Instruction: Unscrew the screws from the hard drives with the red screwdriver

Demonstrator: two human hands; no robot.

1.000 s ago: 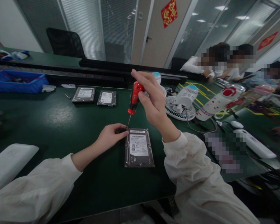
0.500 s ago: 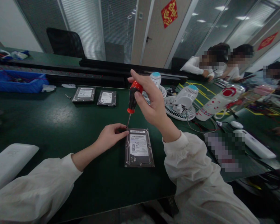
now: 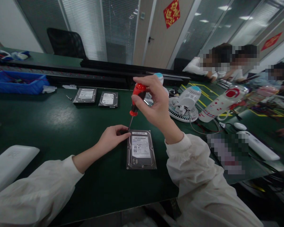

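Note:
A hard drive (image 3: 142, 151) with a white label lies flat on the green table (image 3: 90, 195) in front of me. My right hand (image 3: 156, 102) is closed around the red and black handle of a screwdriver (image 3: 133, 107), whose shaft slants down to the drive's upper left corner. At that same corner my left hand (image 3: 113, 138) has its thumb and forefinger pinched against the drive's edge and the screwdriver tip. Whether a screw sits under the tip is too small to tell.
Two more hard drives (image 3: 85, 95) (image 3: 108, 99) lie farther back, left of centre. A blue bin (image 3: 19, 85) stands at the back left, a white device (image 3: 13, 165) at near left. Small fans (image 3: 186, 104) and a bottle (image 3: 222, 102) lie right. People sit at the back right.
My right hand's fingers have shifted round the handle, curling over its top, and the handle leans a little more to the right. My left hand and the hard drive have stayed in place.

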